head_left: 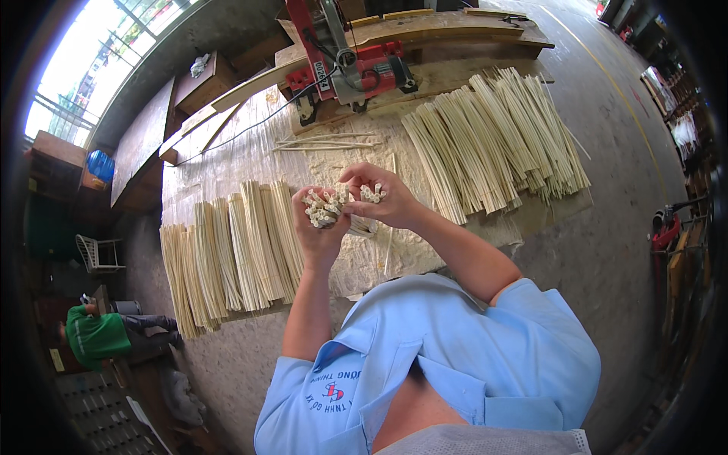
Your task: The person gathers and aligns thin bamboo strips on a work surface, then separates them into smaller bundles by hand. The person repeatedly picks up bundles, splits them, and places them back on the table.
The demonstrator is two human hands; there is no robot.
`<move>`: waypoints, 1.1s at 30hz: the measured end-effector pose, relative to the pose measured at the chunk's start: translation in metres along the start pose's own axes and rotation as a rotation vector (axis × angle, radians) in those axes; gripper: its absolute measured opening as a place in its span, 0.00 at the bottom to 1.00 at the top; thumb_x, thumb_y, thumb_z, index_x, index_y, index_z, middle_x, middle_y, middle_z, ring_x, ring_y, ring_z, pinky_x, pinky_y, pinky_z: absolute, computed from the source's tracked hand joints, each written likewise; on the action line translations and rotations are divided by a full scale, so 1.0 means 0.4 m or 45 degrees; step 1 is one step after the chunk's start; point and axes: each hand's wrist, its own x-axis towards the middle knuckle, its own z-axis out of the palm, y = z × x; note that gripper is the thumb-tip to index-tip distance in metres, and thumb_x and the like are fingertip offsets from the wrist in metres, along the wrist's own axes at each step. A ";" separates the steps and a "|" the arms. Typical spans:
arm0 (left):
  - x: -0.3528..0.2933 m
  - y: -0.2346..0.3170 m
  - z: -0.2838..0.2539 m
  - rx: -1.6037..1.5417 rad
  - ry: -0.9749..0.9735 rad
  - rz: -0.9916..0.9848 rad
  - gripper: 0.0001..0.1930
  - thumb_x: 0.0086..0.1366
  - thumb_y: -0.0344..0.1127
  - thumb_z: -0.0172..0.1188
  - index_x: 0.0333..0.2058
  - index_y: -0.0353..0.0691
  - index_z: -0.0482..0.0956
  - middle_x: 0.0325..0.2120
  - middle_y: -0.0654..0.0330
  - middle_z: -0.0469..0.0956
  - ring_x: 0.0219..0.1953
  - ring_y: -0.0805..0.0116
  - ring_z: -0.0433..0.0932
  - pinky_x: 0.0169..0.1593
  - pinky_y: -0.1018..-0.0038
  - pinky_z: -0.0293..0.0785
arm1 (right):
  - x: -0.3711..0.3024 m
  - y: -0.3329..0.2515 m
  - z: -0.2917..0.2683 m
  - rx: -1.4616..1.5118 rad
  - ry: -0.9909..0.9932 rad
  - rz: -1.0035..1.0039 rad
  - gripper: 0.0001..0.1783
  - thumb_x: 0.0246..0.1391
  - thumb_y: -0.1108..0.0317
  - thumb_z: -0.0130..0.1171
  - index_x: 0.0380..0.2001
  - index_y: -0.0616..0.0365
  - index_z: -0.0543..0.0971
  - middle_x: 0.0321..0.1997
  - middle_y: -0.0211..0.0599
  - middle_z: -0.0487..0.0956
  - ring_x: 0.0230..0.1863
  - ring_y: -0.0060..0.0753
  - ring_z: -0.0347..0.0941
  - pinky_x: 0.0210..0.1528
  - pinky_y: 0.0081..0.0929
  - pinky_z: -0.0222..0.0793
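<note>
A bundle of thin pale sticks (324,211), cut ends facing up toward me, fills my left hand (318,246), whose fingers are wrapped round it. Close beside it, my right hand (394,203) is curled round a smaller cluster of the same sticks (372,192). The two hands meet above the middle of the worktable, near its front edge. Below the hands, the sticks' far ends are mostly hidden. A row of bundled sticks (243,246) lies to the left of my left hand. Beyond my right forearm is a larger pile of long sticks (493,144).
A red and grey power saw (341,72) stands at the back of the worktable (220,178), its cable trailing left. Several loose sticks (326,142) lie before it among sawdust. At the lower left are a person in a green shirt (97,336) and a white stool (98,252).
</note>
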 end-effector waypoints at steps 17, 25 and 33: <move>0.009 0.016 0.012 0.034 -0.028 0.062 0.29 0.54 0.16 0.69 0.53 0.40 0.67 0.43 0.61 0.74 0.44 0.73 0.78 0.47 0.76 0.79 | 0.011 0.003 -0.010 -0.356 0.061 -0.264 0.12 0.44 0.75 0.67 0.33 0.59 0.77 0.35 0.36 0.77 0.39 0.36 0.76 0.46 0.30 0.73; 0.009 0.018 0.010 0.213 0.014 0.081 0.27 0.54 0.20 0.71 0.51 0.39 0.70 0.41 0.62 0.74 0.40 0.74 0.78 0.43 0.77 0.79 | 0.015 0.003 -0.022 -0.385 0.016 -0.282 0.12 0.46 0.77 0.63 0.35 0.60 0.75 0.36 0.38 0.77 0.38 0.40 0.76 0.46 0.30 0.73; 0.013 0.017 0.004 0.224 0.014 0.051 0.27 0.53 0.20 0.71 0.51 0.39 0.70 0.39 0.62 0.75 0.40 0.74 0.79 0.44 0.77 0.79 | 0.014 0.001 -0.023 -0.121 -0.074 -0.095 0.11 0.50 0.78 0.59 0.39 0.60 0.74 0.38 0.35 0.78 0.42 0.27 0.74 0.53 0.29 0.70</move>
